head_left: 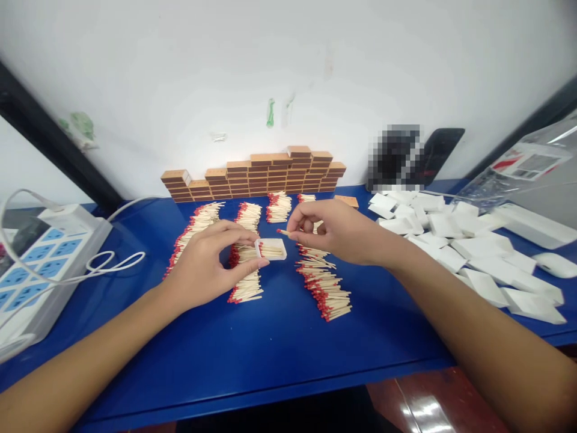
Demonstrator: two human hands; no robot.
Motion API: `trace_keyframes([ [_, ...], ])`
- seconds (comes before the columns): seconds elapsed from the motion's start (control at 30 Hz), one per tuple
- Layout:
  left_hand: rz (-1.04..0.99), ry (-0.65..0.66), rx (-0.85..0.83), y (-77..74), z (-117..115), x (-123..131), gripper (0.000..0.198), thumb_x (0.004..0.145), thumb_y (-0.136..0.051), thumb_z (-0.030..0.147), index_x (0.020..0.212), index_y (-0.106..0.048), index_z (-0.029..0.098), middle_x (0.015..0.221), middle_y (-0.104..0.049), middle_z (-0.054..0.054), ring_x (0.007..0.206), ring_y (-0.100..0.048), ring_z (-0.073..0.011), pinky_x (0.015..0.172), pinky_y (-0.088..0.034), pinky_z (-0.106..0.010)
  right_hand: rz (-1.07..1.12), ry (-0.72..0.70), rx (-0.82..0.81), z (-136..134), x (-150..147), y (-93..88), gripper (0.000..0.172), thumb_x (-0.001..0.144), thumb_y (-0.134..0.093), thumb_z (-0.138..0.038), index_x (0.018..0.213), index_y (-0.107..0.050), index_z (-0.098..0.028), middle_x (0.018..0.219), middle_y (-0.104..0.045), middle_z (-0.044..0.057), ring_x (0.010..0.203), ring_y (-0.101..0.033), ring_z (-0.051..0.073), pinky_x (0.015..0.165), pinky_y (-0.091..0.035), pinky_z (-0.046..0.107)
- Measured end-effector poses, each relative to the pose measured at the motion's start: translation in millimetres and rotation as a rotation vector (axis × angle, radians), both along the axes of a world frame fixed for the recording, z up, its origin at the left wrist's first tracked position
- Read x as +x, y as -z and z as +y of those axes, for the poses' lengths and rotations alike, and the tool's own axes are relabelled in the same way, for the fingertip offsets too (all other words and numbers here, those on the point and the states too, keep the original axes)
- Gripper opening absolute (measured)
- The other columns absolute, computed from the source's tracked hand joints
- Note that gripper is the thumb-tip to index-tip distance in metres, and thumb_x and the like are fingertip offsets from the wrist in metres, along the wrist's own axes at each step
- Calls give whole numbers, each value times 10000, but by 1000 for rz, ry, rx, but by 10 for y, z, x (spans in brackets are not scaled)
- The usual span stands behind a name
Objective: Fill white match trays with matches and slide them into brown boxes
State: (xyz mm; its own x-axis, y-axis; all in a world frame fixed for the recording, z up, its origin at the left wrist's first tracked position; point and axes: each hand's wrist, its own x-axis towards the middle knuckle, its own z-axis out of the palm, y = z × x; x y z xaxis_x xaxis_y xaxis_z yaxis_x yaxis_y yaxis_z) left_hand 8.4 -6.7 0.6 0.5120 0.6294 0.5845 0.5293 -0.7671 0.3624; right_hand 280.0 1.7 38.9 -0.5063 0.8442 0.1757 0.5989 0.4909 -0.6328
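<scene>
My left hand (pixel 216 258) grips a small white matchbox tray (pixel 280 257) between thumb and fingers, with several red-tipped matches lying in it. Just right of the tray, my right hand (pixel 331 231) pinches a match (pixel 283 233), its red head pointing left toward the tray. Rows of loose matches lie around the hands: one row (pixel 327 288) runs under and in front of my right hand, another (pixel 247 288) passes beneath my left hand, and a third (pixel 198 219) is farther left. A short bunch of matches (pixel 278 207) lies behind the tray.
Stacked brown matchboxes (pixel 270 174) line the wall at the back. White paper trays (pixel 487 258) are heaped at the right, near a white computer mouse (pixel 555 264). A power strip (pixel 49 264) with white cables occupies the left of the blue table (pixel 270 355). A dark phone (pixel 442 153) leans on the wall.
</scene>
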Motion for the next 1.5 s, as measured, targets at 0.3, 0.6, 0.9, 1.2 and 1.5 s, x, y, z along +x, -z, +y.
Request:
trace_keyframes([
  [0.3,1,1,-20,-6,-11,5,273,869,-823,380,1091,-758,234,1078,-773,-42,997,-720,-202,908,-574,-347,193,-99,1,-58,-176,119,133,899,-729,-295,990,-762,-205,829,-730,9,707,-600,121,651,-455,274],
  [0.6,-5,3,-31,-14,-19,4,275,866,-825,390,1082,-760,233,1067,-779,-38,996,-724,-197,911,-578,-338,108,-119,51,-49,-124,88,133,913,-721,-330,953,-765,-212,832,-729,9,668,-552,115,630,-412,274],
  [0.9,-15,-16,-12,-33,-10,9,258,874,-816,391,1062,-754,226,1065,-783,-40,995,-731,-201,914,-586,-342,-189,47,29,-24,105,-182,218,874,-728,-410,799,-714,-206,690,-654,2,611,-521,128,578,-345,296],
  [1.2,15,-12,5,-20,-11,5,245,885,-802,379,1065,-750,222,1066,-790,-46,1005,-730,-208,904,-585,-349,-521,26,-284,19,374,-93,229,760,-821,-423,689,-717,-232,678,-657,25,548,-541,161,525,-333,327],
  [1.5,27,-10,-13,-25,1,1,252,894,-787,407,1075,-747,236,1081,-791,-53,1022,-727,-223,918,-581,-380,-494,-104,-271,7,377,-60,153,807,-740,-275,681,-670,-221,632,-613,-3,521,-479,119,509,-300,303],
])
